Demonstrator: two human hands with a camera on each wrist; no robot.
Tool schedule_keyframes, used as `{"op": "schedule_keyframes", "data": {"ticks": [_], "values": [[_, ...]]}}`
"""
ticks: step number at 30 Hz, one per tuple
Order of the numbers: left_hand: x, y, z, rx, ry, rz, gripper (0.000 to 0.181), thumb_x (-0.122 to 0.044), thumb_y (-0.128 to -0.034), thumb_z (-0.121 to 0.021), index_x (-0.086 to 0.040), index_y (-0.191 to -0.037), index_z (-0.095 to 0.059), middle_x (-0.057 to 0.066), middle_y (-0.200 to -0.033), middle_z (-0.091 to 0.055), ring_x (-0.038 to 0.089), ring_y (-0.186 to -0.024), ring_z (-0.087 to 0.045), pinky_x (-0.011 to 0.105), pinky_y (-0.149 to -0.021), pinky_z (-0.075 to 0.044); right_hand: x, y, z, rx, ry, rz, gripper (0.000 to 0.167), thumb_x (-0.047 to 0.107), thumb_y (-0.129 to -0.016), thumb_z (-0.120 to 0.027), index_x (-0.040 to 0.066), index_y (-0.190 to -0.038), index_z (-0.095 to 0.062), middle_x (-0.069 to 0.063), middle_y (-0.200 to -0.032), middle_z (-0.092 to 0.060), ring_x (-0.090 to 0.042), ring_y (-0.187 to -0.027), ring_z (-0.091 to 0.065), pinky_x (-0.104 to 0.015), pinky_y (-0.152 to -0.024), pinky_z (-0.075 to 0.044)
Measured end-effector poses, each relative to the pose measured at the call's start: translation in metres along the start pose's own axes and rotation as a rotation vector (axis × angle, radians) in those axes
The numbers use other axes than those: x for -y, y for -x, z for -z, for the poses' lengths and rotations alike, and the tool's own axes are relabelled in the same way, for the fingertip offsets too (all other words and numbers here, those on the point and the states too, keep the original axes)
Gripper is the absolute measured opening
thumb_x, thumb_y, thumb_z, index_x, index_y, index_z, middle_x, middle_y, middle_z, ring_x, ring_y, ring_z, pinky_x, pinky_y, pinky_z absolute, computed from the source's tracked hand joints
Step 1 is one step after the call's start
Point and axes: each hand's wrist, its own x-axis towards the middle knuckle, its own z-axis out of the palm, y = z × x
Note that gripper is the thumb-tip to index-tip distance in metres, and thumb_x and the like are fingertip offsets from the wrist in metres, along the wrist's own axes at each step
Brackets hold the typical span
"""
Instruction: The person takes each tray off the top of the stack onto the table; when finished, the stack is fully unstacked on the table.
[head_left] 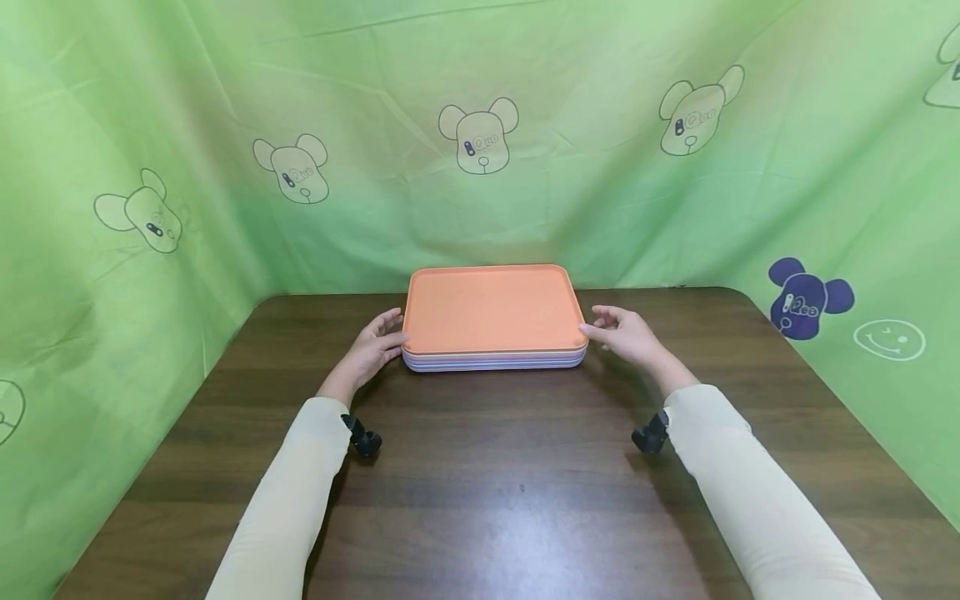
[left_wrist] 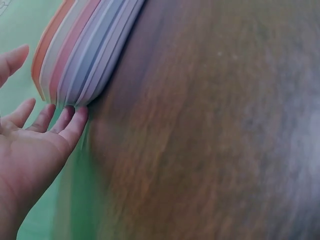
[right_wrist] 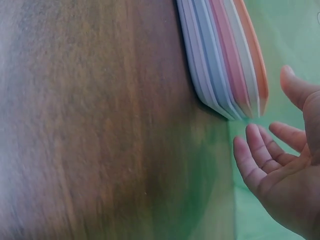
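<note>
A stack of several rectangular trays (head_left: pixel 495 310), the top one orange, lies at the back of the brown table. In the left wrist view the stack's edges (left_wrist: pixel 75 50) show orange, white, pink and bluish layers. My left hand (head_left: pixel 369 348) is at the stack's left side; its fingertips touch or nearly touch the edges, thumb apart in the left wrist view. At the right side is my right hand (head_left: pixel 628 336), its thumb by the orange rim. The right wrist view shows a small gap between those fingers (right_wrist: pixel 257 150) and the stack (right_wrist: pixel 220 55).
A green cloth (head_left: pixel 375 167) with printed bear heads hangs behind and beside the table (head_left: pixel 495 500). Small black devices are strapped at both wrists, the left one (head_left: pixel 363 437) and the right one (head_left: pixel 651 433), over pale sleeves.
</note>
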Motion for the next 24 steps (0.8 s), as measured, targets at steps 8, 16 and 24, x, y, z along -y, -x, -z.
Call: {"op": "schedule_keyframes", "data": {"ticks": [8, 16, 24], "values": [[0.005, -0.006, 0.0, 0.001, 0.005, 0.014, 0.071, 0.008, -0.0933, -0.051, -0.005, -0.155, -0.018, 0.013, -0.157, -0.019, 0.027, -0.128, -0.039, 0.039, -0.106, -0.035, -0.009, -0.005, -0.005, 0.001, -0.055, -0.024, 0.065, 0.021, -0.095, -0.065, -0.012, -0.142, -0.036, -0.027, -0.119, -0.052, -0.028, -0.097, -0.055, -0.032, -0.078, -0.055], [0.005, -0.006, 0.001, 0.022, 0.011, 0.011, 0.071, 0.011, -0.0914, -0.05, -0.004, -0.154, -0.02, 0.013, -0.157, -0.019, 0.029, -0.134, -0.034, 0.038, -0.108, -0.035, -0.011, -0.007, -0.008, 0.015, -0.139, -0.068, 0.064, 0.019, -0.093, -0.066, -0.01, -0.143, -0.037, -0.029, -0.13, -0.047, -0.028, -0.109, -0.051, -0.031, -0.082, -0.054], [0.006, -0.005, 0.002, 0.027, 0.005, 0.024, 0.07, 0.011, -0.0918, -0.049, -0.004, -0.154, -0.021, 0.014, -0.156, -0.02, 0.029, -0.132, -0.035, 0.038, -0.108, -0.034, -0.01, -0.008, -0.013, 0.014, -0.175, -0.074, 0.062, 0.016, -0.094, -0.065, -0.012, -0.141, -0.038, -0.029, -0.132, -0.047, -0.019, -0.105, -0.053, -0.032, -0.084, -0.054]]}}
